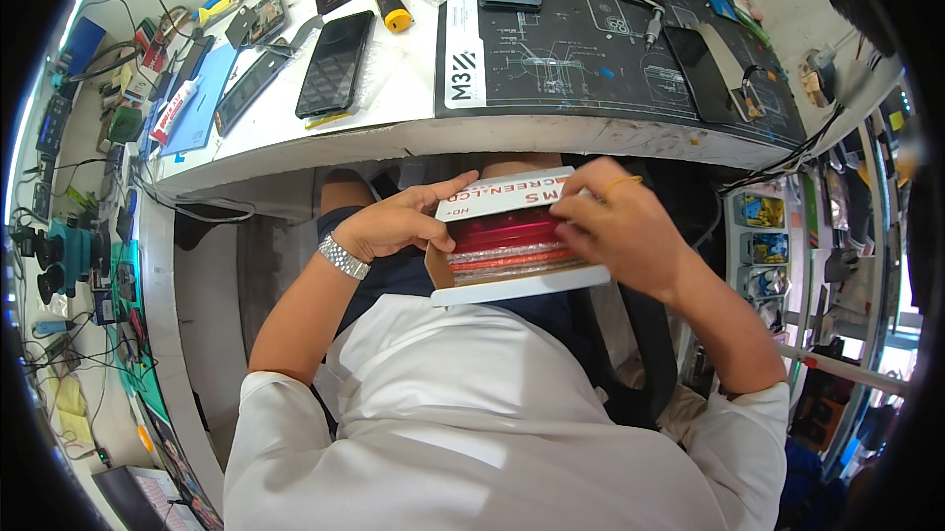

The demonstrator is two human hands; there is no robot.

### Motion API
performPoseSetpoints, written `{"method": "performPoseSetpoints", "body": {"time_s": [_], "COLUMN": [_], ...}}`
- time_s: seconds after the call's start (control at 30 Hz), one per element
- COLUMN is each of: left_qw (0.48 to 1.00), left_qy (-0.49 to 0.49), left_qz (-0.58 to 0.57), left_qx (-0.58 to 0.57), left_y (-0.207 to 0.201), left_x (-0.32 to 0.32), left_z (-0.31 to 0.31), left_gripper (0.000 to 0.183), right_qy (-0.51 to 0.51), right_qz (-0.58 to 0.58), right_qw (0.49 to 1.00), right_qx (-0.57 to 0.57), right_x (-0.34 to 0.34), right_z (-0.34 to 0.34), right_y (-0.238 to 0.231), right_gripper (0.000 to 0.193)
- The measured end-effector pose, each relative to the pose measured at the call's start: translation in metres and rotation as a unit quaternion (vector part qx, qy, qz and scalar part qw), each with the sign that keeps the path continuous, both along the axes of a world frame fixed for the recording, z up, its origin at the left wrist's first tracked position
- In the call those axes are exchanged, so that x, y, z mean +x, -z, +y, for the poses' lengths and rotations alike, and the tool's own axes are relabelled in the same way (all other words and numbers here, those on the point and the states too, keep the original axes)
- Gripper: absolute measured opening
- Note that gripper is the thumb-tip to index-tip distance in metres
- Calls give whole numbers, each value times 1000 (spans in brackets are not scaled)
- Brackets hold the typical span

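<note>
A white cardboard box (507, 194) with red print is held over my lap, its long side open toward me. Inside lie a shiny dark-red packet (502, 229) and several layers of clear and orange-red wrapping (517, 261). My left hand (402, 223), with a metal watch at the wrist, grips the box's left end, the thumb at the opening. At the right end is my right hand (630, 231), a yellow band around it. Its bent fingers reach the lid and the opening; they are slightly blurred, and what they pinch is hidden.
Ahead is a white workbench (404, 137) with a black printed mat (591, 68). Phones lie on it, among them a black phone (336, 64) and a bare dark screen (701, 75). A glue tube (175, 112) lies left. Bins of packets (764, 248) stand right.
</note>
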State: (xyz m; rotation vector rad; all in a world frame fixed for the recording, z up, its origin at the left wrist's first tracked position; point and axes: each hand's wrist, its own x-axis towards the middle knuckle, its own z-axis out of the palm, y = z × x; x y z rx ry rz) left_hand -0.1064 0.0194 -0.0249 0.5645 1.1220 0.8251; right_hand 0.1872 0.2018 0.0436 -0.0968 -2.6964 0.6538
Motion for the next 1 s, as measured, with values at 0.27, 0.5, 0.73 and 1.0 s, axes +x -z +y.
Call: {"method": "performPoseSetpoints", "body": {"time_s": [0.27,0.5,0.73,1.0], "left_qw": [995,995,994,983], "left_qy": [-12,-8,-8,-35], "left_qz": [93,94,107,151], "left_qx": [27,33,3,101], "left_y": [0,6,4,1], "left_x": [14,7,9,21], "left_z": [4,5,8,12], "left_gripper": [97,92,90,79], "right_qy": [-150,-122,-85,-61], "right_qz": [-18,-28,-27,-67], "right_qw": [955,965,963,952], "right_qx": [257,232,255,293], "right_x": [-10,-20,-27,-41], "right_z": [-41,-34,-34,-38], "right_y": [14,40,54,62], "right_gripper": [25,22,17,41]}}
